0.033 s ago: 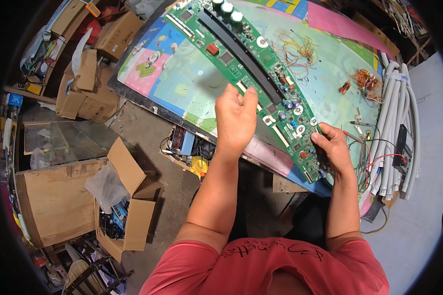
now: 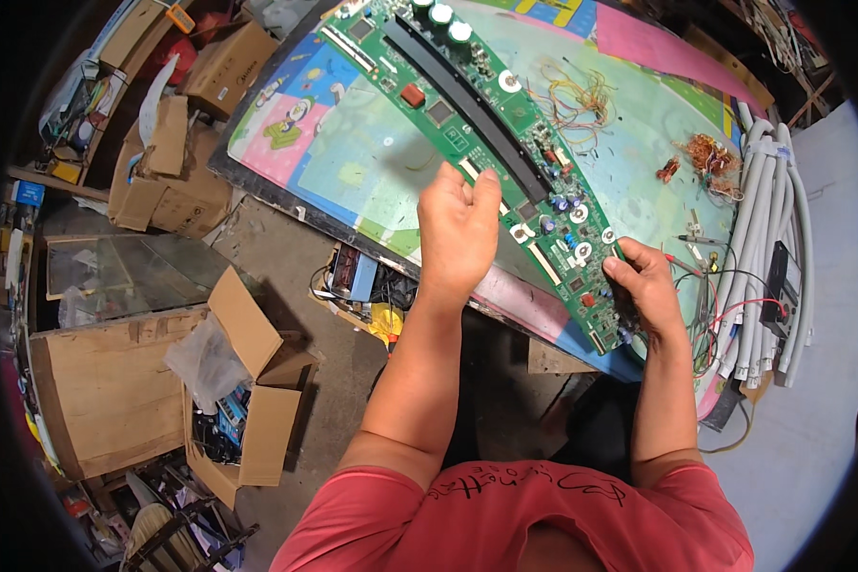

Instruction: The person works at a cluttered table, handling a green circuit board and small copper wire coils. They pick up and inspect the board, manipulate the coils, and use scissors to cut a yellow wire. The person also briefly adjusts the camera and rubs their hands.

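Note:
Between my two hands is a long green circuit board point(image 2: 439, 140), raised above the table and slanting from far left to near right. A long black heat sink point(image 2: 472, 110) runs along its middle, and round capacitors stand at the far end. My left hand point(image 2: 458, 224) pinches the board's near left edge, with the thumb on top by a white connector. On the opposite edge, close to the near end, my right hand point(image 2: 646, 286) grips it with the thumb on the face. Fingers beneath the board are hidden.
The table point(image 2: 381, 205) has a colourful patterned cover. On it lie thin tangled wires point(image 2: 577, 98), a copper wire bundle point(image 2: 712, 162), grey tubes point(image 2: 755, 238) and a black meter-like box point(image 2: 782, 286) with leads. An open cardboard box point(image 2: 272, 434) stands on the floor at left.

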